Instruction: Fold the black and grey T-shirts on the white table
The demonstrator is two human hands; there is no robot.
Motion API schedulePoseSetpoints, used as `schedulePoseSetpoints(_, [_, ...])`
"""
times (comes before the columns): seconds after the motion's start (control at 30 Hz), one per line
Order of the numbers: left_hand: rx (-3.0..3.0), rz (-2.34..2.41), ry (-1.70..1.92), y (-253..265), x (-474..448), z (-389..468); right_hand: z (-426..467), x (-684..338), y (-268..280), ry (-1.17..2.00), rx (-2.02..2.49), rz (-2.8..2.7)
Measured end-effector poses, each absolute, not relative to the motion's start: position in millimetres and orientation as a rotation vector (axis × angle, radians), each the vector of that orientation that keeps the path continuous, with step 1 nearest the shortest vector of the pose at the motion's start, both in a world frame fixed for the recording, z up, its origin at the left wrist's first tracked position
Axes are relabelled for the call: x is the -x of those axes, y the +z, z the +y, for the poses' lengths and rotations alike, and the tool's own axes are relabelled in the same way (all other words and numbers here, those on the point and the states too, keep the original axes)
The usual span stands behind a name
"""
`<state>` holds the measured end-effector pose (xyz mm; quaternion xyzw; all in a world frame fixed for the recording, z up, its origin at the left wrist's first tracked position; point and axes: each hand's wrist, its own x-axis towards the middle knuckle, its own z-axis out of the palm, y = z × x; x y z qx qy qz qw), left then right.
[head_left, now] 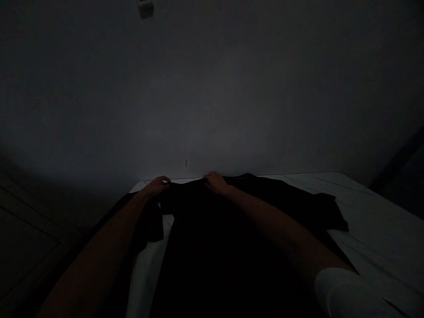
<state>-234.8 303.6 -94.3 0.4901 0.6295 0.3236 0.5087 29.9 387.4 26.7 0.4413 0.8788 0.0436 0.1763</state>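
A black T-shirt [225, 247] lies spread out on a pale tabletop [371, 229], its collar side toward the wall. My left hand [158, 185] pinches the upper edge of the sleeve on the left, fingers closed on the cloth. Farther right, my right hand [215, 182] grips the shirt's top edge at the shoulder, beside the collar. The other sleeve [331, 212] rests flat on the right. Dim light hides the shirt's folds and most finger detail.
Another piece of dark cloth [154, 225] lies beneath my left forearm at the table's left side. A grey wall [212, 97] rises directly behind the table. High on it is a small white fixture [145, 5]. A dark shape [400, 159] stands beyond the right edge.
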Motion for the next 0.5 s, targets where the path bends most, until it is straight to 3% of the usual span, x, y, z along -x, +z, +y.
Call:
schedulePoseSetpoints(0.2, [-0.984,1.446,1.053,-41.0,196.0,314.5,346.7,62.6,19.7,-0.526,-1.238,2.562])
schedulePoseSetpoints(0.4, [-0.855,1.533,1.247,-13.7,173.6,229.6,336.6,66.1,22.8,-0.425,-1.571,2.57])
schedulePoseSetpoints(0.5, [-0.993,1.637,0.99,-39.4,152.9,129.4,339.7,53.0,33.8,-0.43,-1.724,2.528])
